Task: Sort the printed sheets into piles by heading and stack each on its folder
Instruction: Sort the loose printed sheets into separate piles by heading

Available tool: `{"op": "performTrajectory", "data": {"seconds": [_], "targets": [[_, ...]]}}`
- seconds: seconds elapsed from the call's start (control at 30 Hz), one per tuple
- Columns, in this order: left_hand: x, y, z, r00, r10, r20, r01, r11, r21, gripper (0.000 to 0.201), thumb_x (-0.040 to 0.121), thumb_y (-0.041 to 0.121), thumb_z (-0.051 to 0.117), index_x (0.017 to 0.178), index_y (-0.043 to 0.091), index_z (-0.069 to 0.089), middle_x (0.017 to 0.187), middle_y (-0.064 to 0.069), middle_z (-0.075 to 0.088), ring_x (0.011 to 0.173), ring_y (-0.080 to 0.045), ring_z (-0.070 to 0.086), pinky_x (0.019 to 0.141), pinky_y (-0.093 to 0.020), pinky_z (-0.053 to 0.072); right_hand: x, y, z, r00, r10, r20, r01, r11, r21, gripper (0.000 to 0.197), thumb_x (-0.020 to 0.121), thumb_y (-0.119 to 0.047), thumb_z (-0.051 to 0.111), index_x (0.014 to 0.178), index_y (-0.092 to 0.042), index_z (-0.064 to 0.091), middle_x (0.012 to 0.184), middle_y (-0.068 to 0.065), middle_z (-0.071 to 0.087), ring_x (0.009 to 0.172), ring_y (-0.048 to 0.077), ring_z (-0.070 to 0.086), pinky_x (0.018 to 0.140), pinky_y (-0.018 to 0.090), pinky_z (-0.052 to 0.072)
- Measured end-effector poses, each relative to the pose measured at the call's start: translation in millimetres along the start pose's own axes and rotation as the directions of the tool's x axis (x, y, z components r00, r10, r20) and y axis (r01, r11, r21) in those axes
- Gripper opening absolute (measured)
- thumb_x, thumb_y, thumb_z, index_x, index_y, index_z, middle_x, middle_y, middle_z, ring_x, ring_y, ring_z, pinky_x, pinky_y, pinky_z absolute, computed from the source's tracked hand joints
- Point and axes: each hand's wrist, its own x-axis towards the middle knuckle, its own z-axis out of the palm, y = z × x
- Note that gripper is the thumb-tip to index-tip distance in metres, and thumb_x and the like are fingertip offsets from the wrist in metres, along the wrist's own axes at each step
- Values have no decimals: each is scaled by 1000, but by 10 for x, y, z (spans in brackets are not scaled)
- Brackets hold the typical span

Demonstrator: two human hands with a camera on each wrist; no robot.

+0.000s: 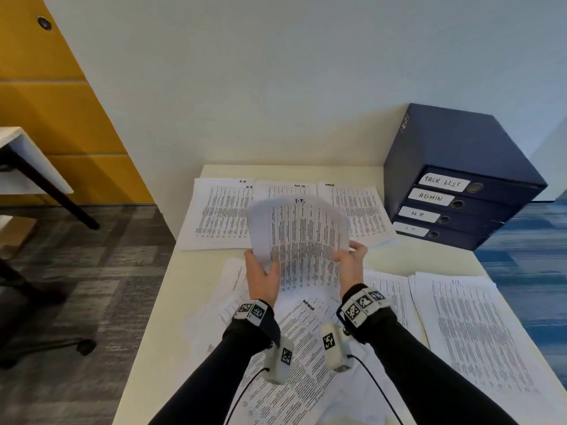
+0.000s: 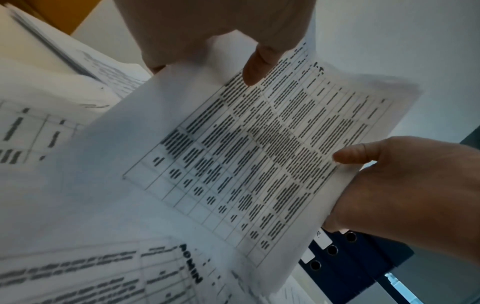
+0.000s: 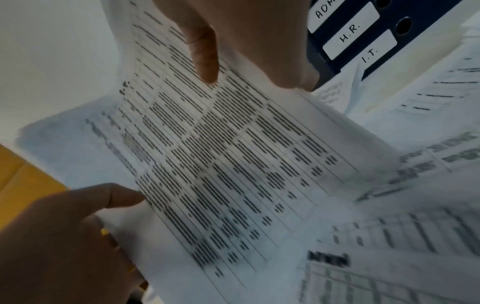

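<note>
- Sheets headed "I.T." [image 1: 302,237] hang in the air above the middle of the surface [image 1: 159,305], bowed upward, their long axis running away from the person with the heading at the far end.
- Left hand [image 1: 263,276] pinches the near left edge, thumb on the printed face and fingers behind; right hand [image 1: 349,256] pinches the near right edge the same way. Each grip is closed on the paper; how many sheets are in it I cannot tell.
- Four piles lie flat: three in a row at the far edge, the HR pile [image 1: 217,214] leftmost, a middle pile [image 1: 287,188] mostly hidden, and the Admin pile [image 1: 359,210]; a fourth pile [image 1: 478,332] lies at the near right, heading too small to be sure of, though it may read I.T.
- If so, the held sheets belong to the right and nearer, on the right hand's side.
- Loose unsorted sheets [image 1: 303,342], one headed ADMIN, lie spread under the wrists.
- Four blue folders [image 1: 445,207] are stacked at the far right, labelled TASK LIST, ADMIN, HR, IT; no pile rests on them yet.
</note>
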Motion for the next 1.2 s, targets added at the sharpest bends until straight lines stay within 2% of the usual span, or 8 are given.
{"op": "performTrajectory", "data": {"seconds": [0.23,0.33,0.5,0.6,0.7,0.83,1.03,1.2], "targets": [[-20,-199,8,970,-239,54,232,966,115,60,97,11,46,149,7,15,150,-14,32,127,-24,43,111,-35,30,93,413,-15,995,88,41,-75,963,-260,49,89,-2,48,133,-14,32,122,9,50,105,24,52,99,42,42],[-9,-81,78,981,-186,53,179,977,116,56,100,10,41,148,2,14,151,-15,28,119,-14,38,99,-24,29,146,428,-29,1000,13,-26,-23,904,-428,46,95,-12,41,140,-10,35,135,8,47,121,30,48,108,45,34],[-35,175,443,994,-84,77,74,990,121,50,101,21,31,147,10,14,77,-1,46,62,-13,41,60,-26,36,220,113,-323,969,-144,-202,27,870,-492,19,95,-15,36,109,-9,47,85,3,56,85,28,54,98,46,38],[-148,322,794,971,-54,232,-2,972,234,48,103,23,27,147,8,16,76,0,50,67,-21,53,60,-28,39,258,-96,-817,948,-178,-263,-24,785,-620,19,95,-13,34,110,-10,45,89,6,57,82,27,50,98,43,35],[-355,323,1195,893,-109,436,-80,916,393,43,102,21,33,142,5,29,113,-12,59,102,-30,58,86,-34,41,272,-160,-1487,946,-87,-311,-167,694,-701,34,93,-9,37,126,-11,40,106,8,57,95,29,52,103,47,32],[-750,77,1724,727,-241,643,-211,813,543,6,94,17,46,97,12,45,92,-7,55,85,-25,52,75,-30,41,138,36,-2352,898,65,-436,-389,583,-714,46,91,-7,41,136,-8,37,136,16,47,126,35,43,110,50,26],[-1286,-196,2272,532,-439,724,-197,768,609,27,87,15,55,113,6,57,109,-11,63,102,-29,61,84,-30,50,-4,271,-3115,823,121,-555,-537,481,-692,31,88,-11,45,119,-9,48,121,18,56,115,36,51,104,51,34],[-1315,-221,2454,535,-434,725,-144,798,585,26,87,14,50,108,5,63,105,-15,67,100,-34,64,89,-44,54,98,172,-3313,782,53,-621,-586,404,-703,38,89,-12,46,127,-15,40,132,14,48,128,34,36,109,54,19]]}}
